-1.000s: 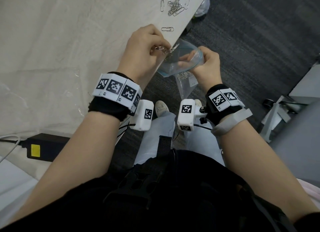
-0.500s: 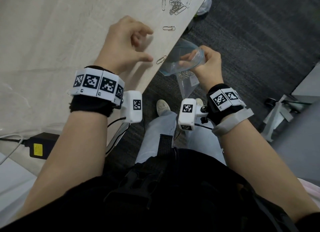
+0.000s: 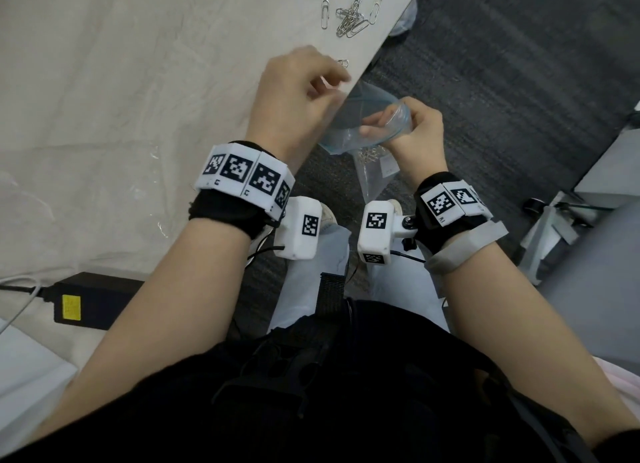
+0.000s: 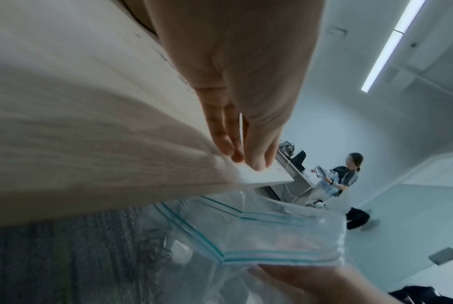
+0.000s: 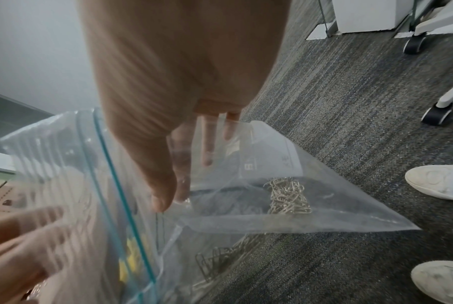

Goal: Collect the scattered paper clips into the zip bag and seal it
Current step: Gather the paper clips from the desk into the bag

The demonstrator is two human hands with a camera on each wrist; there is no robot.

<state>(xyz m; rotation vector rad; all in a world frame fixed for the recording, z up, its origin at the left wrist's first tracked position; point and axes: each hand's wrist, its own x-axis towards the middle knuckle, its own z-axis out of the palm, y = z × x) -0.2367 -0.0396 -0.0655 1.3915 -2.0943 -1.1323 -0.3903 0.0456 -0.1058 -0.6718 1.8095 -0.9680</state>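
Observation:
My right hand (image 3: 398, 119) (image 5: 184, 181) holds a clear zip bag (image 3: 349, 133) (image 5: 246, 205) open by its rim, just off the table's edge and over the floor. A heap of silver paper clips (image 5: 287, 195) (image 3: 369, 156) lies in the bag's bottom. My left hand (image 3: 341, 88) (image 4: 246, 160) is at the table's edge (image 4: 90, 144) beside the bag's mouth (image 4: 259, 236). Its thumb and fingertips are pinched together, seemingly on a single clip. Another loose clip (image 3: 341, 62) peeks out beyond the knuckles, and several more clips (image 3: 349, 15) lie scattered farther up the beige tabletop (image 3: 138, 99).
A black power adapter (image 3: 90, 301) with a yellow label and a white cable sits at the table's near left. Dark carpet lies below the bag, with my white shoes (image 5: 438, 183) and chair castors (image 5: 412, 44) on it. Another person (image 4: 345, 174) stands far off.
A second ago my left hand held clips over the bag. It then swung out over the table with fingers spread, and now has closed at the edge where a lone clip lay. The right hand stayed put.

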